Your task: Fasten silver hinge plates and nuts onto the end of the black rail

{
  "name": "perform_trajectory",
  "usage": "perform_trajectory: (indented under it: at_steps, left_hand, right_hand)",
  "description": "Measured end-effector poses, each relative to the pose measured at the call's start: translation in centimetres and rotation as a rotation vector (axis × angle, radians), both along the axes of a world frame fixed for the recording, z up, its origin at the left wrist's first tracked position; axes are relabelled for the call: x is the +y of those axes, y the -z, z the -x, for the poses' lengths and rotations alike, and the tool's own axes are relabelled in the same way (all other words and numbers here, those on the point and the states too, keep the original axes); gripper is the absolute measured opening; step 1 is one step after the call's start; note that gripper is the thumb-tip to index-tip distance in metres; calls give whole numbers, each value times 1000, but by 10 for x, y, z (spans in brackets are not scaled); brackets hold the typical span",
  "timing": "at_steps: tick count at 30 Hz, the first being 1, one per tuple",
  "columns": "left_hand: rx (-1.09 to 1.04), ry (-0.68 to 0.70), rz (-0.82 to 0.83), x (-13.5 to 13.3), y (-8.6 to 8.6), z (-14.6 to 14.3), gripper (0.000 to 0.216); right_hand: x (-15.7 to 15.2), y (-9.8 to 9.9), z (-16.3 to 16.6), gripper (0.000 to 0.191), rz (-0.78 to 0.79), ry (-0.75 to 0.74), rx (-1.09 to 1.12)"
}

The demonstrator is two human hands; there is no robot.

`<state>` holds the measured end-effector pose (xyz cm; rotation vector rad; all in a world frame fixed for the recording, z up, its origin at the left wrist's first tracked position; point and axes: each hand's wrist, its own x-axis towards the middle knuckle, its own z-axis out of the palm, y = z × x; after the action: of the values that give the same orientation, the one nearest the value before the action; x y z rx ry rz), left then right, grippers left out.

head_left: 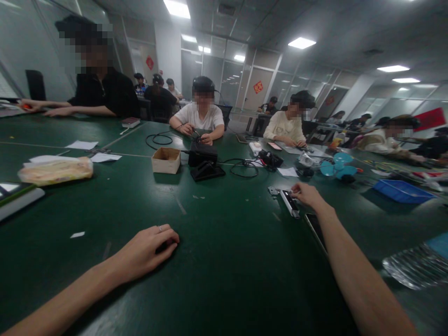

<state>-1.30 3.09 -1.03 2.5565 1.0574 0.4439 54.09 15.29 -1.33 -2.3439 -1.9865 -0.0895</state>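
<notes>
My left hand (154, 249) rests on the green tabletop (217, 280), its fingers loosely curled in towards the thumb. A ring is on one finger, and nothing shows in the grasp. Farther forward on the right, my right hand (310, 195) has its fingertips pinched together at the upper right side of a slim white-and-black device (290, 204). What lies between those fingertips is hidden. A small silver metal piece (273, 190) sits at the device's far end. Partly under my right forearm lies a dark phone (316, 228).
Ahead stand an open cardboard box (165, 161) and a black device (203, 155) with cables. To the right are a blue fan (338, 166), a blue tray (404, 191) and a clear plastic bottle (416, 266). A plastic-wrapped packet (58, 170) lies left. Several people sit around the table.
</notes>
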Motion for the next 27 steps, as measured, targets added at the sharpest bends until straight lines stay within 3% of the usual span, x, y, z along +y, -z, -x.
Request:
perform_trajectory:
  at_steps: [27]
  left_hand:
    - [29, 3, 2, -6, -10, -4, 20]
  right_hand:
    - [-2, -6, -1, 17, 1, -32, 92]
